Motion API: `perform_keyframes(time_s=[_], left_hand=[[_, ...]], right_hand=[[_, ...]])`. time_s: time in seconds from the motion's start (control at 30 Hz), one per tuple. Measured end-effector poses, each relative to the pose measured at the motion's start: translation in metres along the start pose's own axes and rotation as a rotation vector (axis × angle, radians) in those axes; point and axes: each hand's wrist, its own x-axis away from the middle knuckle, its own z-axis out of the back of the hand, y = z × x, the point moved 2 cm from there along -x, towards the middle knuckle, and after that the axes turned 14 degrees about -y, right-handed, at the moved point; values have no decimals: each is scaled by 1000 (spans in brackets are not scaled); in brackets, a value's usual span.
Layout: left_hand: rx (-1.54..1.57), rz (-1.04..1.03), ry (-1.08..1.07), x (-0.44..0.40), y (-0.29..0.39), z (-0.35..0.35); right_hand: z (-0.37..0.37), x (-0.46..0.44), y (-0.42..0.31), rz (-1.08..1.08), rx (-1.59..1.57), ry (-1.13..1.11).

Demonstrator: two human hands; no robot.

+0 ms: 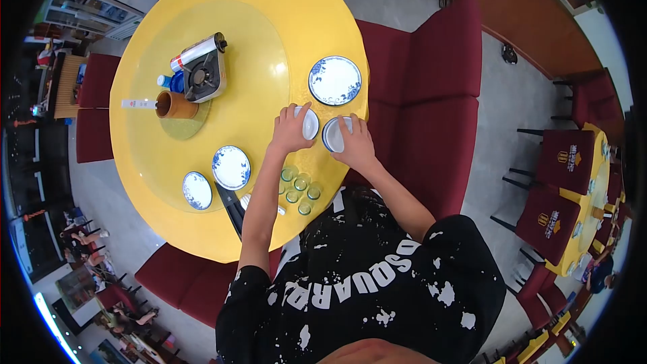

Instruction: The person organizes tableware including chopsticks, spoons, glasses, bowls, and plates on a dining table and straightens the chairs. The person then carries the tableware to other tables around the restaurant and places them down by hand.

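Note:
Both hands are over the right part of a round table with a yellow cover (pixel 155 219). My left hand (pixel 290 129) grips a white bowl (pixel 310 125) by its rim. Close beside it, my right hand (pixel 355 143) has its fingers in and around a second white bowl (pixel 333 135) with a blue edge. Just beyond the bowls lies a white plate with a blue floral rim (pixel 335 81). Several small clear glasses (pixel 301 181) stand near the table edge, below my left hand.
A portable gas stove (pixel 203 77), a gas canister (pixel 195 52) and a brown wooden pot (pixel 176 105) stand on the glass turntable (pixel 256 34). Two patterned plates (pixel 231 167) and black chopstick sleeves (pixel 230 207) lie nearer. Dark red seats (pixel 431 114) border the table.

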Motion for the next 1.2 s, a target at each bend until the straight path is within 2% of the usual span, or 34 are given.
perform_keyframes(time_s=[0.1, 0.23, 0.5, 0.7, 0.8, 0.87, 0.93, 1.03, 1.13, 1.2], left_hand=[[0, 29, 25, -5, -3, -11], [27, 89, -45, -7, -5, -12], [133, 130, -99, -1, -9, -19], [60, 131, -18, 6, -8, -28], [8, 151, 86, 31, 0, -17], [188, 113, 265, 60, -8, -22], [352, 113, 454, 105, -19, -22], [552, 294, 713, 166, -75, -62], [689, 589, 952, 242, -158, -110], [831, 813, 1064, 290, -216, -143]], right_hand=[[-4, -1, 0, -22, -30, -17], [-9, -6, -2, -22, -51, -22], [-20, -3, -6, -13, -104, 64], [-31, -2, -7, 27, -99, 147], [-12, 4, -33, -63, 48, 134], [-11, 3, -50, 10, 109, 210], [-14, 0, -77, 178, 60, 304], [-42, -19, -129, 373, -149, 204], [-104, -54, -187, 344, -282, -67], [-150, -91, -208, 318, -227, -150]])
